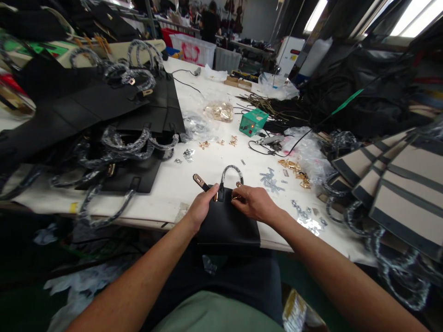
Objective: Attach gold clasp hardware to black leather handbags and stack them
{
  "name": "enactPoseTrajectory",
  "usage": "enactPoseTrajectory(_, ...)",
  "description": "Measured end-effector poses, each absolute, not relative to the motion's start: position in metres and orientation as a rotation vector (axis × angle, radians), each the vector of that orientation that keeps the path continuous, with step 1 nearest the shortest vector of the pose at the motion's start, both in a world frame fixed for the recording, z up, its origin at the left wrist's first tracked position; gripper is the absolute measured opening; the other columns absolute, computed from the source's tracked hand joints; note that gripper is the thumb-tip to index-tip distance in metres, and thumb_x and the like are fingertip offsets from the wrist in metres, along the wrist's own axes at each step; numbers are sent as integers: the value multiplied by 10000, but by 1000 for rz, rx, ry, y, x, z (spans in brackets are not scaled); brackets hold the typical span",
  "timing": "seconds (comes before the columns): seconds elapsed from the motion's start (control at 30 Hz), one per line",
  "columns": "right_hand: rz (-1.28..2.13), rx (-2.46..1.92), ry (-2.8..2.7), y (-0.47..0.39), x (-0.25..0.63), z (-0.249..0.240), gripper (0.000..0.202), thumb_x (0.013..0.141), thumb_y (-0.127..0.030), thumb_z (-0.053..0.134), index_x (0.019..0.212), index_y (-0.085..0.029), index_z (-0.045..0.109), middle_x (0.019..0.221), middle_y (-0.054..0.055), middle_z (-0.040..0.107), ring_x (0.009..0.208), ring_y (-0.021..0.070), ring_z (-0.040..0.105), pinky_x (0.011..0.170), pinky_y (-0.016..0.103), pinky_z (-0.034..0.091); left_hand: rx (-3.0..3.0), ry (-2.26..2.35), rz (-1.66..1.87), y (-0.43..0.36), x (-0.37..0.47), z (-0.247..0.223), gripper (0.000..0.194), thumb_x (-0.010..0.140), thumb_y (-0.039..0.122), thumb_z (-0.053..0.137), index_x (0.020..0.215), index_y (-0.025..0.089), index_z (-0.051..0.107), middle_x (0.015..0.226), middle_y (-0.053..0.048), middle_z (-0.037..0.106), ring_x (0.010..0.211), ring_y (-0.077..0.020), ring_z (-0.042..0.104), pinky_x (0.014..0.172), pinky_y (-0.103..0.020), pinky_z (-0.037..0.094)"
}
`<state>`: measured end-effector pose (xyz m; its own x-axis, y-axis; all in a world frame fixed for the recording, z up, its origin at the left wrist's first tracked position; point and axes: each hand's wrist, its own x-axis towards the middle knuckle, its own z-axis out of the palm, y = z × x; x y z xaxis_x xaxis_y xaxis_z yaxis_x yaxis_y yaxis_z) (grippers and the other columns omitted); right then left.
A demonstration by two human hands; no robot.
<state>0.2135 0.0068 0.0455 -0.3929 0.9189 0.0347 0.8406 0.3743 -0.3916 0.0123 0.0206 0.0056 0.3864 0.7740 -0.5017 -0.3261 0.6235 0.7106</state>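
A black leather bag panel (228,226) lies over the table's front edge, with a curved handle (232,168) in clear wrap at its far side. My left hand (200,210) is closed on the panel's left edge, thumb on top near a gold-coloured metal piece (216,197). Beside that thumb a black strap with a gold-coloured plate (198,180) sticks up to the left. At the right foot of the handle, the fingers of my right hand (254,203) pinch a small gold-coloured metal fitting (236,197). My fingers partly hide the fitting.
Black bag panels (141,110) with wrapped handles are piled at left. Beige-and-black panels (408,189) are stacked at right. A green box (254,122) with a lit lamp stands mid-table. Loose gold-coloured fittings (297,171) and silver metal plates (271,180) are scattered around.
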Motion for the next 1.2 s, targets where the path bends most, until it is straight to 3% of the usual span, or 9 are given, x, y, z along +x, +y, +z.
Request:
enactPoseTrajectory(0.33,477,-1513,-2329,9,208,39,55,764,-183,613,807,-217,614,768,-29,631,669,113,550,631,209,367,608,883,725,19,8,2,550,799,598,642,1035,110,733,854,-121,761,706,-250,713,693,-332,552)
enactPoseTrajectory(0.63,721,-1551,-2165,5,211,40,79,853,-267,660,900,-259,724,917,-6,727,826,158,655,755,254,453,601,830,752,17,10,7,517,802,562,662,1024,100,737,893,-135,761,771,-266,718,757,-348,551)
enactPoseTrajectory(0.87,636,-1636,-2142,0,206,32,63,852,-270,674,903,-264,711,892,-17,731,798,159,660,743,251,451,634,824,730,14,9,9,528,800,564,665,1050,104,730,892,-135,760,757,-271,716,758,-366,549)
enactPoseTrajectory(1.07,491,-1564,-2377,-9,206,44,160,941,-289,556,1006,-253,698,1030,28,711,917,173,654,774,251,442,694,854,741,13,9,9,525,802,570,659,1023,99,734,872,-130,758,762,-264,708,752,-353,538)
enactPoseTrajectory(1.2,398,-1651,-2391,-13,201,43,179,954,-304,525,1005,-241,685,1010,43,708,873,181,654,728,258,437,703,852,723,13,8,6,523,785,569,676,1006,99,734,827,-125,752,709,-258,697,706,-351,533)
